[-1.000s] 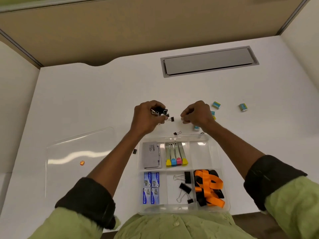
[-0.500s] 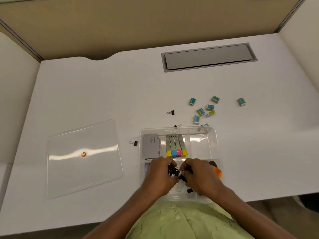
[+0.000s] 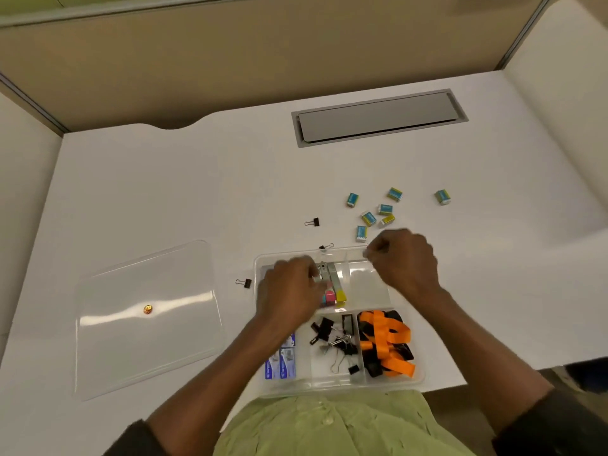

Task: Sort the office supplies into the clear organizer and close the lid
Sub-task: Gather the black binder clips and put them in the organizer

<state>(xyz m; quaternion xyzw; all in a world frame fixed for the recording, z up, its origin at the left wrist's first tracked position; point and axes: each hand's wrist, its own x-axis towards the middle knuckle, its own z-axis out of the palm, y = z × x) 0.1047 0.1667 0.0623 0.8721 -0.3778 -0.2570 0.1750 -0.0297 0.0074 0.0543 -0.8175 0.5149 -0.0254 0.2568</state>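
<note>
The clear organizer (image 3: 422,378) lies at the desk's near edge. Inside it are staple boxes (image 3: 281,361), a heap of black binder clips (image 3: 335,340), an orange lanyard (image 3: 385,344) and highlighters (image 3: 336,292). My left hand (image 3: 289,292) hovers curled over the far-left compartment, partly hiding the highlighters. My right hand (image 3: 405,261) is curled at the organizer's far-right corner, fingertips pinched at the rim. Both hands are blurred. Three loose binder clips (image 3: 312,222) lie on the desk, and several blue erasers (image 3: 368,218) beyond the box. The clear lid (image 3: 144,319) lies to the left.
A grey cable hatch (image 3: 378,118) is set into the white desk at the back. Partition walls stand behind and on both sides. A small orange sticker (image 3: 147,310) marks the lid. One eraser (image 3: 442,196) lies apart at the right.
Both hands carried binder clips from the desk to the middle near compartment, where the heap is now bigger. They have since moved away towards the organizer's far side.
</note>
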